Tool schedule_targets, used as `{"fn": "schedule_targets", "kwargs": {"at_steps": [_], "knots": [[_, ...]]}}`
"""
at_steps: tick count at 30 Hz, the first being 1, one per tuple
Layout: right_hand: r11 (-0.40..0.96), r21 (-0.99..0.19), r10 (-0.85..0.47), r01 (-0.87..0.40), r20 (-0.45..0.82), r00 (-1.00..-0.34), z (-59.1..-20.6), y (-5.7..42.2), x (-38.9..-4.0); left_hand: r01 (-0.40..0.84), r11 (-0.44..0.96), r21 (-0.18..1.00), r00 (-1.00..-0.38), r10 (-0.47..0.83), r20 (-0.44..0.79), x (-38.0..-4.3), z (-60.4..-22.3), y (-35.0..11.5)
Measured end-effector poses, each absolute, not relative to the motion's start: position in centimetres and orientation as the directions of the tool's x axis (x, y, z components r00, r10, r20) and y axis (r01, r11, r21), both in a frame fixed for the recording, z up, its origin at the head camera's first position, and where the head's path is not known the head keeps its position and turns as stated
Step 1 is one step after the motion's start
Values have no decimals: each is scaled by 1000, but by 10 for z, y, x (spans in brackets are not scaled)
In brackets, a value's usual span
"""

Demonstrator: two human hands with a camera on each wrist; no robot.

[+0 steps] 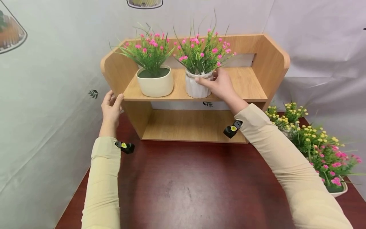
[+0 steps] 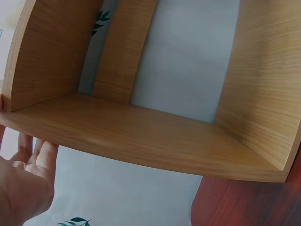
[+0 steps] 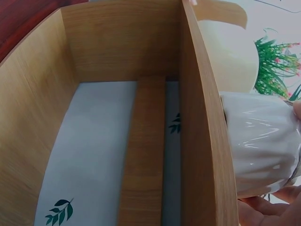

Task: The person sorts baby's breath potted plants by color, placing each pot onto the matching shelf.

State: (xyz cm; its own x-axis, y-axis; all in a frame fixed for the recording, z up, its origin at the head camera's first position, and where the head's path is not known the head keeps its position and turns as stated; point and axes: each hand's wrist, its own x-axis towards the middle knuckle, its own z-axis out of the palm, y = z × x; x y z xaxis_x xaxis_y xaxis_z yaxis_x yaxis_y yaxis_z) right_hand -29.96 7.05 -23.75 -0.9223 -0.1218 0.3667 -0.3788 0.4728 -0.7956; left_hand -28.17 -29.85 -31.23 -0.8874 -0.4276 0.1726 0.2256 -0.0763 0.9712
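Note:
My right hand (image 1: pixel 222 85) grips a white ruffled flower pot (image 1: pixel 197 87) of pink flowers on the upper board of a wooden shelf (image 1: pixel 183 99), thumb at the front of its rim. In the right wrist view, the glossy pot (image 3: pixel 261 141) sits at the board's front edge, with fingers (image 3: pixel 268 212) around its side. Left of it stands a cream oval pot (image 1: pixel 157 84), also with pink flowers. My left hand (image 1: pixel 111 109) holds the shelf's left side at the upper board's height, thumb at the front edge and fingers (image 2: pixel 46 157) on the outer face.
The shelf's lower compartment (image 1: pixel 183 124) stands on a dark red table (image 1: pixel 186 184). To the right, beside my right sleeve, are potted yellow flowers (image 1: pixel 314 135) and pink flowers (image 1: pixel 331 165). A pale patterned cloth (image 1: pixel 57 79) hangs behind and at the left.

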Motion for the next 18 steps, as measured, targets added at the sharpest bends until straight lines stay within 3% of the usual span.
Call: {"fn": "schedule_targets", "kwargs": {"at_steps": [10,18], "knots": [[475,-813,-116,-337,322,-940,-236,64,-302,218,-76,973,-869,-468,158,-278,-313,-297],[458,-826,-123,-328,306,-944,-234,66,-303,294,-63,954,-800,-563,209,-281,-308,-289]]}}
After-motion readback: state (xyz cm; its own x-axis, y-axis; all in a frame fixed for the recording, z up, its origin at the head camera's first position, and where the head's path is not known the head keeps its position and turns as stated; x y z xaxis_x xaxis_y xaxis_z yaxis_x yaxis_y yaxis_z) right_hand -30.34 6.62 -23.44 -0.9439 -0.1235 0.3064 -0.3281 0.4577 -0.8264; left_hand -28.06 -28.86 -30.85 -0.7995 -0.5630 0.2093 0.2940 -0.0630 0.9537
